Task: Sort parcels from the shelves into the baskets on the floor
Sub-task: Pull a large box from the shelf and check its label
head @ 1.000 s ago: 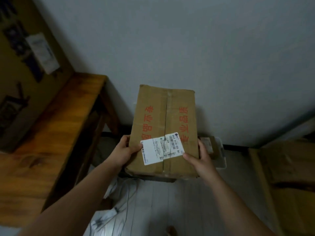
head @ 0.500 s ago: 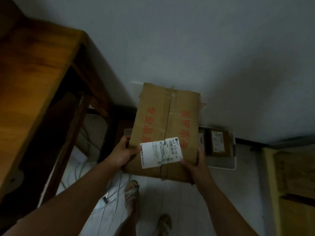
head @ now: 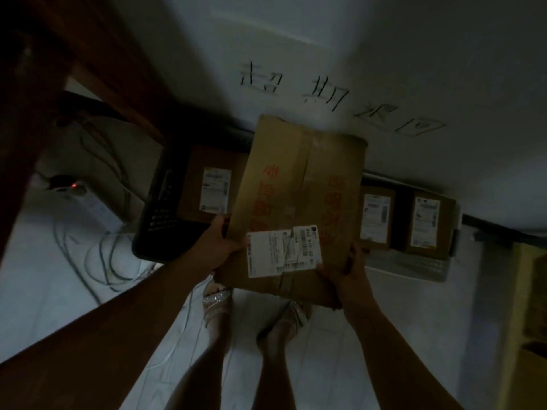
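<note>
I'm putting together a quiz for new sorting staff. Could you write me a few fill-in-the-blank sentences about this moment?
1. The parcel, gripped by the left hand and right hand, bears printing coloured ____.
2. The mesh basket on the floor left of it is coloured ____.
3. The white basket shows ____ labelled boxes.
Missing words: red, black, two.
</note>
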The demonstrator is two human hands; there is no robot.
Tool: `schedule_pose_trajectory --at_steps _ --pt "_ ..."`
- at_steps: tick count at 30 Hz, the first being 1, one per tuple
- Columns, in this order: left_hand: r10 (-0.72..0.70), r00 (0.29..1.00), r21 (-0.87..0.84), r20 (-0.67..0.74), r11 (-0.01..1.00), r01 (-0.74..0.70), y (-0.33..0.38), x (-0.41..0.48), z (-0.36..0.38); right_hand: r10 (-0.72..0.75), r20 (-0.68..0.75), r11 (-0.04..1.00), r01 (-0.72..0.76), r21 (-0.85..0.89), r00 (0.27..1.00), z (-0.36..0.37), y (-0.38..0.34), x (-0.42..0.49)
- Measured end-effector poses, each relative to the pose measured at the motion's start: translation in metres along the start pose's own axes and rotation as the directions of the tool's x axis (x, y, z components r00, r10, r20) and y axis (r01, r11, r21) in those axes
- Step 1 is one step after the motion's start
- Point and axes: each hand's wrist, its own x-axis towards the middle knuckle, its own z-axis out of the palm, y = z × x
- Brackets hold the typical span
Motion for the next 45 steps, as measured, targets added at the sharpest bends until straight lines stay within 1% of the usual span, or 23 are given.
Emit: schedule_pose_trajectory --at_steps 5,9,12,15,23,26,29,32,35,38,41,42,45 --pt "-0.004 0.998 0.099 -0.064 0.995 0.011 -0.037 0.036 0.009 0.049 -0.007 0.999 -0.049 0.000 0.999 0.014 0.044 0.034" --pt "-0.009 0.993 0.134 -0.119 0.991 0.025 -0.051 0.061 0.013 0.045 -0.005 0.999 -0.045 -0.025 0.999 0.017 0.055 0.053" --pt "-0.012 0.992 0.194 -0.127 0.980 0.036 -0.057 0.079 0.017 0.059 -0.003 0.994 -0.059 -0.088 0.998 0.021 0.060 0.068" --pt "-0.036 0.993 0.202 -0.113 0.978 0.059 -0.064 0.096 0.020 0.070 -0.014 0.982 -0.071 -0.174 0.997 0.025 0.067 0.085" --pt "-0.089 0.985 0.244 -0.146 0.962 0.123 -0.087 0.143 0.032 0.164 -0.051 0.940 -0.171 -0.295 0.985 0.038 0.089 0.131" --pt "-0.098 0.981 0.282 -0.169 0.949 0.143 -0.095 0.158 0.034 0.172 -0.048 0.931 -0.178 -0.320 0.984 0.045 0.097 0.148" --pt "-0.089 0.981 0.285 -0.172 0.949 0.136 -0.102 0.171 0.037 0.167 -0.061 0.915 -0.177 -0.362 0.984 0.047 0.104 0.162" --pt "-0.090 0.974 0.343 -0.208 0.926 0.158 -0.104 0.173 0.043 0.180 -0.042 0.900 -0.182 -0.396 0.983 0.046 0.105 0.166" --pt "-0.114 0.968 0.323 -0.225 0.928 0.184 -0.098 0.165 0.045 0.178 -0.040 0.885 -0.177 -0.430 0.983 0.046 0.097 0.155" --pt "-0.126 0.963 0.271 -0.239 0.943 0.191 -0.089 0.150 0.043 0.110 -0.034 0.909 -0.114 -0.402 0.993 0.041 0.084 0.139" --pt "-0.097 0.967 0.276 -0.236 0.947 0.163 -0.066 0.123 0.049 0.078 -0.010 0.941 -0.076 -0.330 0.997 0.034 0.060 0.112" --pt "-0.084 0.971 0.262 -0.226 0.954 0.143 -0.057 0.113 0.054 0.052 -0.016 0.954 -0.054 -0.296 0.999 0.030 0.053 0.103" --pt "0.008 0.990 0.264 -0.140 0.964 0.029 -0.007 0.060 0.077 0.000 -0.049 0.994 -0.005 -0.108 0.999 0.002 0.013 0.051"
